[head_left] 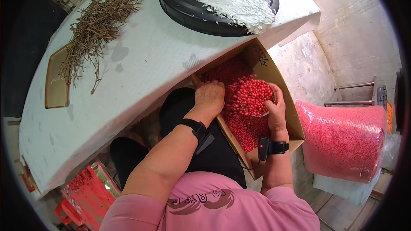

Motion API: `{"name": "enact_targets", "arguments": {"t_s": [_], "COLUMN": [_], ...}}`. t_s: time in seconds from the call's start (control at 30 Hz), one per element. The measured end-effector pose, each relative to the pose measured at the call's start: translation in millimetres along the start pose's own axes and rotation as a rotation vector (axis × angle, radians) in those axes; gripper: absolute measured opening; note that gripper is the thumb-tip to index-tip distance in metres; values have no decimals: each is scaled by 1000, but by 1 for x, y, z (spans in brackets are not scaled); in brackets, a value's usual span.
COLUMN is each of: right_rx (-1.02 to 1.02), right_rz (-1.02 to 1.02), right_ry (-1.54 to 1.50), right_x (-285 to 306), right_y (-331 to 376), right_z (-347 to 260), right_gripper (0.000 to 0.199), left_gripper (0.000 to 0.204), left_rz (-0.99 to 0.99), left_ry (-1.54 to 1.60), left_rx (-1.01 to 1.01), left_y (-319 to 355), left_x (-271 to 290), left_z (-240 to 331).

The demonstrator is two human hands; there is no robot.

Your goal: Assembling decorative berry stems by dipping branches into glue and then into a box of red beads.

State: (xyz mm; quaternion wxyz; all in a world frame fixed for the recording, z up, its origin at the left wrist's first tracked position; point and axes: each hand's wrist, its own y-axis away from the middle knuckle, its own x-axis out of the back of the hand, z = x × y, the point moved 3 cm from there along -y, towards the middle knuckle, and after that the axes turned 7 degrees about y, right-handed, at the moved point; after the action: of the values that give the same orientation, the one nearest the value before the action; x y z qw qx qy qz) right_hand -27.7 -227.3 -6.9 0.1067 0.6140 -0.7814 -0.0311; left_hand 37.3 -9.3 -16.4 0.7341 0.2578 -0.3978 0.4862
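RH fingers (276,90) clamped on bowl (262,114) | red beads (251,96) in it, just L | LH fingers (217,87) @ box (275,69) edge, grip unclr

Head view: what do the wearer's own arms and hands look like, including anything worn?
The left hand and right hand are ungloved; the sleeves are short and pink. A black wristband with a dark angular module circles the left wrist; on the right, a black strap carries a boxy black device with a small red light.
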Motion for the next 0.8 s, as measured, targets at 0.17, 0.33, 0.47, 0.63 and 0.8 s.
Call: {"name": "enact_targets", "arguments": {"t_s": [0.17,0.33,0.47,0.63,0.8], "right_rx": [439,488,-55,-506,-621], "right_rz": [207,275,167,121,48], "right_ry": [595,1027,1104,1062,223], "right_x": [-34,-32,-8,17,25], "right_y": [-7,-10,-7,13,13], "right_z": [-46,2,120,241,240], "right_gripper": [60,61,56,54,62], "left_gripper": [18,10,6,8,8], "left_rz": [-70,11,15,34,60], "left_ry": [0,-12,-3,-10,-21], "left_rx": [29,-4,-13,-30,-42], "left_y": [-1,-2,-4,-5,-3], "left_x": [4,1,0,2,0], "left_z": [2,1,4,4,3]}}
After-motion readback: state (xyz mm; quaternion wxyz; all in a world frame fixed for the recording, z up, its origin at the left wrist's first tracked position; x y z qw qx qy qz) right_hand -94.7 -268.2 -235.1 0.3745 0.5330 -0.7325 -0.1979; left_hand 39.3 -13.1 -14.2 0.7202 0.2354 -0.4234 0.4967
